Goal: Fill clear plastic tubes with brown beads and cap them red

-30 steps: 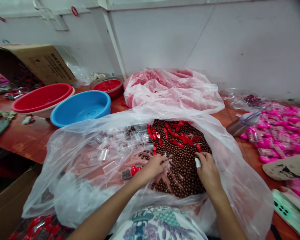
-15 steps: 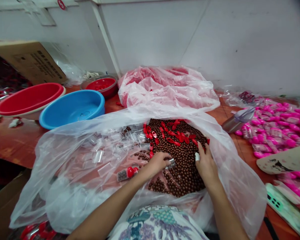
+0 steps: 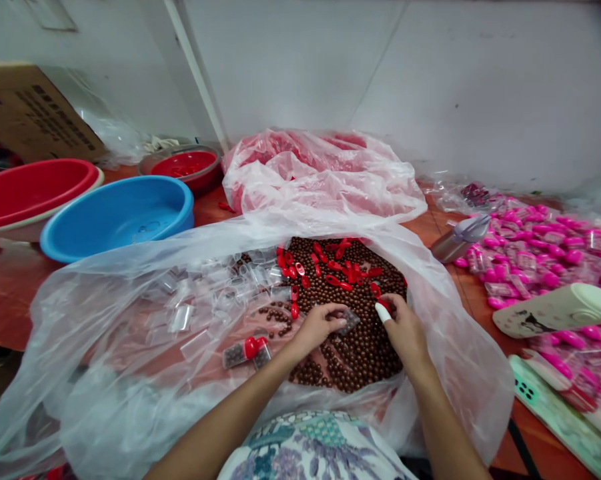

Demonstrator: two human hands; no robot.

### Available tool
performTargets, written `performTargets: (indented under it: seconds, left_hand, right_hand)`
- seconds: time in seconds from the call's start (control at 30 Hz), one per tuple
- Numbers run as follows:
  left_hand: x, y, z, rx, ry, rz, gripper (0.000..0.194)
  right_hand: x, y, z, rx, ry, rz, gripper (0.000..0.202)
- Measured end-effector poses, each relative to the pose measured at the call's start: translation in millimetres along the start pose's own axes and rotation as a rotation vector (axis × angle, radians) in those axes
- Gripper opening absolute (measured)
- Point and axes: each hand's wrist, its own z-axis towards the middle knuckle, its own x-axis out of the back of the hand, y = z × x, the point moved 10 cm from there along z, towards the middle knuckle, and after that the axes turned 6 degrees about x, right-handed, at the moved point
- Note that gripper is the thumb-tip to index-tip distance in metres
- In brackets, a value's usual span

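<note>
Two small capped tubes (image 3: 243, 353), with dark contents, were noted lying together beside the left forearm, on the plastic sheet (image 3: 467, 373). Farther in, a clear tube (image 3: 350, 323) was gripped between the thumb and fingers of the left hand (image 3: 320, 327), over brown beads (image 3: 363, 357). Its far end was left exposed; whether it touched the beads could not be told. A red cap (image 3: 384, 305) was pinched by the thumb and forefinger of the right hand (image 3: 407, 337), one digit of which was wrapped in white (image 3: 382, 312). How firmly either piece was squeezed could not be told.

Handling, as judged: the tube was taken to be light, thin-walled, fairly stiff and somewhat slippery, with cracking or denting possible under hard pressure. A grip around the sides, clear of the mouth, was considered best, as spilling of loose contents would be risked by tilting. The cap was judged light and firm, best held by its narrow part. Rolling of the beads was considered likely if they were brushed.

Beyond the hands, loose red caps (image 3: 340, 283) were scattered over the beads, with empty tubes (image 3: 183, 319) heaped to their left. Farther off, a blue basin (image 3: 125, 210) and a pink-and-white bundle (image 3: 320, 177) were observed, backed by a pale wall (image 3: 300, 67).
</note>
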Motion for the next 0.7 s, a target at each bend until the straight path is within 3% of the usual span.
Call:
performTargets:
  seconds: [0.07, 0.17, 0.3, 0.4, 0.53, 0.63, 0.7]
  left_hand:
    - [2.3, -1.3, -7.1, 0.043, -0.022, -0.106, 0.038]
    - [0.4, -4.3, -19.7, 0.120, -0.093, -0.293, 0.042]
    - [-5.6, -6.8, -36.0, 0.200, -0.194, -0.457, 0.047]
    - [-3.3, -7.0, -43.0, 0.195, -0.193, -0.459, 0.049]
    - [5.2, -3.2, -47.0, 0.130, -0.133, -0.372, 0.046]
    - [9.1, -0.7, -49.6, 0.122, -0.100, -0.293, 0.046]
    - [10.4, 1.3, -51.3, 0.121, -0.088, -0.260, 0.046]
  right_hand:
    - [-7.8, 6.5, -6.7, -0.093, -0.013, 0.273, 0.041]
    - [-31.1, -2.0, -19.4, -0.189, -0.163, 0.666, 0.057]
    - [-49.8, -19.4, -35.9, -0.278, -0.300, 0.921, 0.059]
    - [-54.0, -19.6, -39.5, -0.271, -0.297, 0.882, 0.059]
    - [-38.6, -15.3, -32.2, -0.090, -0.145, 0.524, 0.047]
    - [-31.5, -21.6, -31.1, 0.034, -0.101, 0.315, 0.035]
    - [-31.6, -22.0, -33.0, 0.026, -0.104, 0.290, 0.043]
